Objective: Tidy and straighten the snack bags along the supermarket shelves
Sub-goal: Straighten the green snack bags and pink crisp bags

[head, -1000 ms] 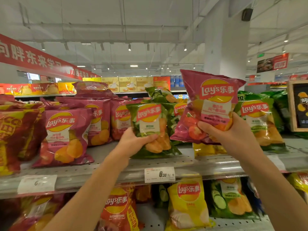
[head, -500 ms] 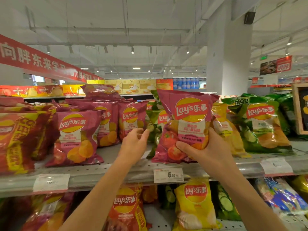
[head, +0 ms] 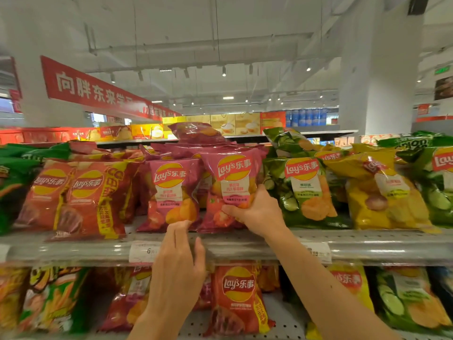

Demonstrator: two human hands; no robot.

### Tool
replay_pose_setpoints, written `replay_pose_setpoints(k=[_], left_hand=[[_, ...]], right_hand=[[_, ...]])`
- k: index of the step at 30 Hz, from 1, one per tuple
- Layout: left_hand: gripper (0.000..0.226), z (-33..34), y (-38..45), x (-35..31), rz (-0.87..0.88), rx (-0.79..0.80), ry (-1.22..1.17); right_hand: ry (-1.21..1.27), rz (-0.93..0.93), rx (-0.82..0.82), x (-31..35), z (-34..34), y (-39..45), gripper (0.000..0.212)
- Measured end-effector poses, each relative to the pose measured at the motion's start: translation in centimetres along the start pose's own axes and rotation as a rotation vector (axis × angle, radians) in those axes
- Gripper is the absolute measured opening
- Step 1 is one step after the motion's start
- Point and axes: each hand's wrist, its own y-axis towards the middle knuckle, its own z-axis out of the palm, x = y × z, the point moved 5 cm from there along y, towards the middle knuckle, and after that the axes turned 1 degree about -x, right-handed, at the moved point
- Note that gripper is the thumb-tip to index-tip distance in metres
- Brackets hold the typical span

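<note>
Now pink bag (head: pixel 232 190) apparently shelved, left hand (head: pixel 177 266) lower, empty.

shelf (head: pixel 245 244) | chip bags (head: pixel 306 192) standing in row | price tag (head: pixel 143 251)

Glossy pink Lay's crisp bag (head: pixel 232 190) stood upright on grey metal shelf (head: pixel 245 244), gripped low; matching pink bag (head: pixel 171 192) just beside it, green bag (head: pixel 304 190) opposite.
</note>
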Motion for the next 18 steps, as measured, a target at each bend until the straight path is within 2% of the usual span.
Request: replay_pose_setpoints(k=[4,7,11,14,16,18], left_hand=[[0.020,0.4,-0.2,0.1,0.066,0.014,0.051],[0.023,0.8,-0.4,0.1,0.078,0.029,0.074],[0.026,1.0,-0.4,0.2,0.051,0.026,0.086],[0.027,1.3,-0.1,-0.3,-0.006,0.003,0.104],[0.025,1.5,0.2,-1.5,-0.012,-0.038,0.101],[0.021,2.0,0.4,-3.8,0.022,-0.076,0.058]], right_hand=[[-0.131,0.020,0.094,0.1,1.6,0.1,0.101],[-0.291,0.044,0.175,0.5,2.1,-0.2,0.104],[-0.399,0.000,0.115,0.3,1.1,-1.3,0.114],[-0.344,-0.106,0.011,-0.3,-0.9,-2.3,0.098],[-0.206,-0.145,-0.046,-1.2,-3.0,-2.9,0.088],[-0.040,-0.162,-0.122,-2.4,-5.9,-3.6,0.068]])
